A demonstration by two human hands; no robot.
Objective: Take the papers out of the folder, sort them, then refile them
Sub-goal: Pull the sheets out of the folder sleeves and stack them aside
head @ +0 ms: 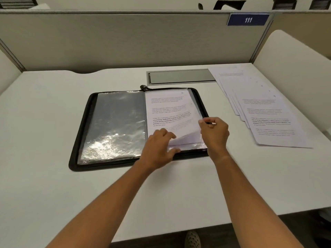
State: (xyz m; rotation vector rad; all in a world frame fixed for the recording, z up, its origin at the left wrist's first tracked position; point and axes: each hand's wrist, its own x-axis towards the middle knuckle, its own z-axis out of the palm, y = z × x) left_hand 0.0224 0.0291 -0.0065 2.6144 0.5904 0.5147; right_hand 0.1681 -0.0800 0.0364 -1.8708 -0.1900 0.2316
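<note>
A black zip folder (81,133) lies open on the white desk, its clear plastic sleeves (116,122) spread on the left side. On its right side sits a printed paper (170,111), partly inside a sleeve. My left hand (159,147) rests on the lower part of that page, fingers curled at the sleeve's bottom edge. My right hand (214,131) pinches the right edge of the sleeve or paper between thumb and fingers. A fanned pile of several printed papers (265,111) lies on the desk to the right of the folder.
A grey metal cable hatch (180,76) is set into the desk behind the folder. Beige partition walls (125,38) close off the back and sides, with a blue "111" sign (248,19). The desk's front edge (197,228) runs below my arms; a shoe (192,238) shows beneath.
</note>
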